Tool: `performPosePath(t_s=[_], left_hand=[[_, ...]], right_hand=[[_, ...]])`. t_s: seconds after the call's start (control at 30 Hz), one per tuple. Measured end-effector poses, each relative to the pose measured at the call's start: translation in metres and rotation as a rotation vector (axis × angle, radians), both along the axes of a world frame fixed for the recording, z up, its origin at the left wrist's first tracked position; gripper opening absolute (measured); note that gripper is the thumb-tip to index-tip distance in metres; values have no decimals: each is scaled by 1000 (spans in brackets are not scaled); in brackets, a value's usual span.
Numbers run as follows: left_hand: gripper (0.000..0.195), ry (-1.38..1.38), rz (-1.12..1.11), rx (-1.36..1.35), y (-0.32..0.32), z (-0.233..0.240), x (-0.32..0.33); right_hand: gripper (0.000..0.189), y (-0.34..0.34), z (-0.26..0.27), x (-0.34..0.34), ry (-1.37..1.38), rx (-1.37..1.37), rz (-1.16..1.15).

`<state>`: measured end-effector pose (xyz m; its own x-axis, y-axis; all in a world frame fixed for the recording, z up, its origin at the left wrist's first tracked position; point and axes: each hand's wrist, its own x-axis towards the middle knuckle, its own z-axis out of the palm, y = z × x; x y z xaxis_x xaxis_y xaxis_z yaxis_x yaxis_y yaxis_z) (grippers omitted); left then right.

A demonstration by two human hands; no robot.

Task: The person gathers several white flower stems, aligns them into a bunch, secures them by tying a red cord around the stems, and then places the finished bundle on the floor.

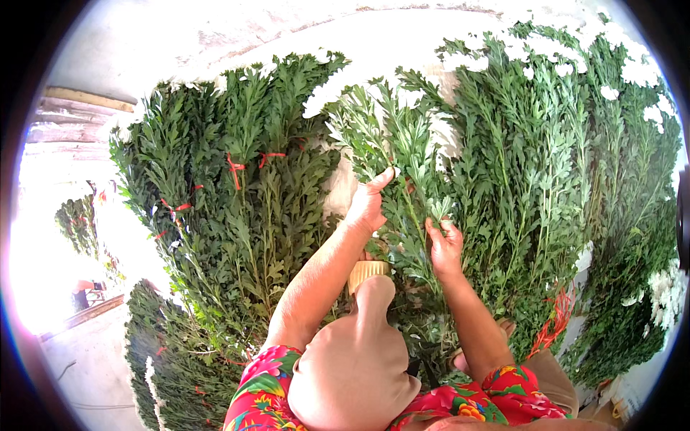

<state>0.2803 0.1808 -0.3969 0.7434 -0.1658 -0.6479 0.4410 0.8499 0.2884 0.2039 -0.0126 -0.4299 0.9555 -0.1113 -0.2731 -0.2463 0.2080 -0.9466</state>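
Note:
A loose bunch of white chrysanthemum stems [401,134] lies in front of me, flower heads pointing away. My left hand [372,200] is closed around its upper stems from the left, thumb raised. My right hand [445,245] is at the bunch's right side, fingertips pinching a small leafy sprig [440,207]. The lower stems run down between my forearms and are partly hidden by leaves. The white flower heads [334,91] are washed out by glare.
Bundles of chrysanthemums [259,204] with red ties [235,168] lie at the left. Many long stems [528,161] are laid out at the right. Red tie strips [555,320] hang at the lower right. A yellow ribbed object [368,272] is before me. More bundles [172,355] lie lower left.

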Motion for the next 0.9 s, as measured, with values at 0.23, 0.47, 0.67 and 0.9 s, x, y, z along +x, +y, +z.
performPosePath(t_s=[0.23, 0.47, 0.67, 0.9], left_hand=[[47, 19, -64, -15, 18, -12, -17], [33, 90, -6, 72, 31, -16, -32], [32, 74, -35, 65, 27, -18, -27], [32, 112, -46, 129, 23, -10, -20]], right_hand=[[14, 6, 25, 2, -23, -523, 448], [30, -2, 22, 28, -181, -1170, 330], [22, -13, 12, 25, -150, -771, 230], [40, -8, 31, 30, -168, -624, 142]])
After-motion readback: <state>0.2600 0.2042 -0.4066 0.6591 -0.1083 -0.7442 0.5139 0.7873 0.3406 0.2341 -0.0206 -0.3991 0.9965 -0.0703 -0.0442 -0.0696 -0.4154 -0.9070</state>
